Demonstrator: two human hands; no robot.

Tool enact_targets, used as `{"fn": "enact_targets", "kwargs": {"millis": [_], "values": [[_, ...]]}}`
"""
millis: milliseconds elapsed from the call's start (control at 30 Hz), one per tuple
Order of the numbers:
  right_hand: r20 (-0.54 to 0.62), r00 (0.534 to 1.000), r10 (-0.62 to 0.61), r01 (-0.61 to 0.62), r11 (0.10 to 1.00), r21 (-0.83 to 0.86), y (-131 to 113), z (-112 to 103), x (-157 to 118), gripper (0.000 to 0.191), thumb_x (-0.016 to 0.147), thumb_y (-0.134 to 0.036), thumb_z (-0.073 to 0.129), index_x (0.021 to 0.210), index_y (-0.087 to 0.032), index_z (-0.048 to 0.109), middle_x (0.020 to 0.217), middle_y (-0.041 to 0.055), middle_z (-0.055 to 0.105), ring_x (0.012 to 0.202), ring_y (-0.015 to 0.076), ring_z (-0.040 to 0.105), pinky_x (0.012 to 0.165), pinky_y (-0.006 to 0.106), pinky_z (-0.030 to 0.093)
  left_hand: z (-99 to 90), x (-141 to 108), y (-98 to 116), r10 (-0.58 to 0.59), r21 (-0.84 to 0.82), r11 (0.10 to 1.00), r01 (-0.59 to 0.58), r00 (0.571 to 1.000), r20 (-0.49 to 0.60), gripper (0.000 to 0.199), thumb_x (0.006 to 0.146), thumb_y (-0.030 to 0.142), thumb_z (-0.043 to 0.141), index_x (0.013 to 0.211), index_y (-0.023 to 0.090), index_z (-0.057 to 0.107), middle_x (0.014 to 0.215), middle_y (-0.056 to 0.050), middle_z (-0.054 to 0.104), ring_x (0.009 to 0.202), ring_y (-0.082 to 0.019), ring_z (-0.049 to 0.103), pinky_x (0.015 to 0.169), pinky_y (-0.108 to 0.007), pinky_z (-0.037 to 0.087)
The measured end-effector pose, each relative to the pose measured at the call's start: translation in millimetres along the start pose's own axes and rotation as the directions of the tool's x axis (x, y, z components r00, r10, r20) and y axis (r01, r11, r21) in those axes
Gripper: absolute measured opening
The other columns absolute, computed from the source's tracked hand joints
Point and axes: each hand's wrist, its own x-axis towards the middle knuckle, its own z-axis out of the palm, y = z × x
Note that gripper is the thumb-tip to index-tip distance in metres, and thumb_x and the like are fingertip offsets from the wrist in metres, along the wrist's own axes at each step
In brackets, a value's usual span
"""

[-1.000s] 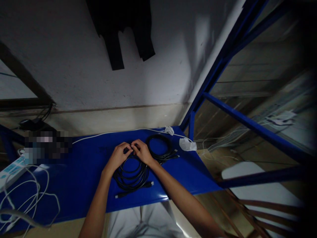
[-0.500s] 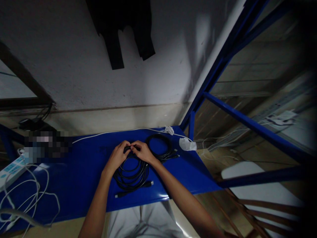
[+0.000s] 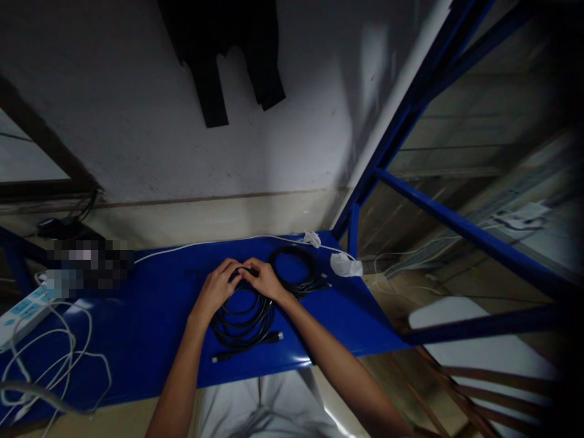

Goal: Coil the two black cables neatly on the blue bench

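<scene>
A coiled black cable (image 3: pixel 246 331) with plugs on its ends lies on the blue table (image 3: pixel 150 340) in front of me. At the far side of its loops, my left hand (image 3: pixel 219 285) and my right hand (image 3: pixel 261 277) meet, fingertips close together. Both hands have their fingers curled in and pinch the top of the coil. The exact spot between the fingertips is partly hidden by the fingers. Just right of my right hand rests a second black cable coil (image 3: pixel 294 267), its plug ends pointing right.
A white power strip (image 3: pixel 27 310) and tangled white cords (image 3: pixel 68 347) lie at the left. Crumpled white plastic (image 3: pixel 345 265) sits at the table's right edge. Blue metal frame bars (image 3: pixel 451 222) rise on the right, beside a white-topped chair (image 3: pixel 474 340). A wall stands behind.
My fingers have shifted slightly at the top of the coil, the right hand's fingers bending a little more over it. The rest looks the same.
</scene>
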Motion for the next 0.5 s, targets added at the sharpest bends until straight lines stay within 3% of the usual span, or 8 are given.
{"fn": "enact_targets", "kwargs": {"millis": [133,300,500], "values": [[0.027,0.998,0.054,-0.056,0.994,0.091,-0.8,-0.5,0.5,0.035,0.102,-0.052,0.067,0.118,-0.022,0.071,0.079,-0.001,0.071,0.07,0.0167,0.067,0.071,0.028,0.053,-1.5,-2.4,3.4,0.023,0.049,0.999,-0.022,1.0,-0.017,0.024,0.105,0.033,0.063,0.129,0.028,0.066,0.125,-0.008,0.071,0.115,-0.026,0.072,0.1,-0.037,0.057],[0.045,0.998,0.05,-0.055,0.992,0.117,-1.4,0.2,2.1,0.04,0.101,-0.055,0.067,0.118,-0.02,0.077,0.082,0.0012,0.072,0.071,0.0169,0.067,0.072,0.028,0.054,-2.2,-6.8,3.9,0.064,0.134,0.989,-0.059,0.998,-0.03,0.023,0.106,0.036,0.064,0.126,0.027,0.066,0.125,-0.009,0.073,0.116,-0.028,0.071,0.102,-0.042,0.054],[0.056,0.997,0.061,-0.07,0.983,0.172,0.4,1.0,2.9,0.041,0.1,-0.055,0.069,0.117,-0.019,0.079,0.09,0.004,0.077,0.072,0.0171,0.067,0.071,0.029,0.055,0.3,-11.5,5.6,0.069,0.213,0.976,-0.051,0.994,-0.08,0.012,0.104,0.035,0.066,0.107,0.027,0.075,0.126,-0.008,0.074,0.117,-0.029,0.069,0.103,-0.046,0.05]]}}
